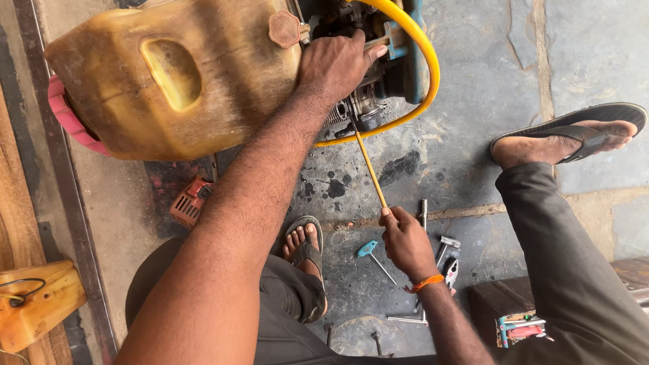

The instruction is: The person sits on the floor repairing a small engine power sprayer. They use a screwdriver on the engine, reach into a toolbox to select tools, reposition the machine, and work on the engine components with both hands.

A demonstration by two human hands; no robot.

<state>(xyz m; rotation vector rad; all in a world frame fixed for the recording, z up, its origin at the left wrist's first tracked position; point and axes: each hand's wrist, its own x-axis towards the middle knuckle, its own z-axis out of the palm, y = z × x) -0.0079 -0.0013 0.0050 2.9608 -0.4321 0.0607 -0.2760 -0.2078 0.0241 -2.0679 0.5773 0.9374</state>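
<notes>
From the head camera, the left hand (336, 64) lies palm-down on the small engine (368, 101), fingers spread over its top rather than curled round anything. The engine sits on the stone floor (473, 122) beside a stained yellowish plastic tank (169, 74) with a brown cap (284, 28); a yellow hose (422, 61) loops round the engine's far side. The right hand (405, 242), with an orange thread at the wrist, is closed on the near end of a long thin yellow-handled tool (370, 169), whose far tip reaches into the engine just below the left hand. On the floor near the right hand lie a blue T-handled key (370, 250), several metal sockets and rods (443, 247) and pliers (451, 272). An orange engine cover (190, 201) lies under the left forearm. Both feet wear sandals.
</notes>
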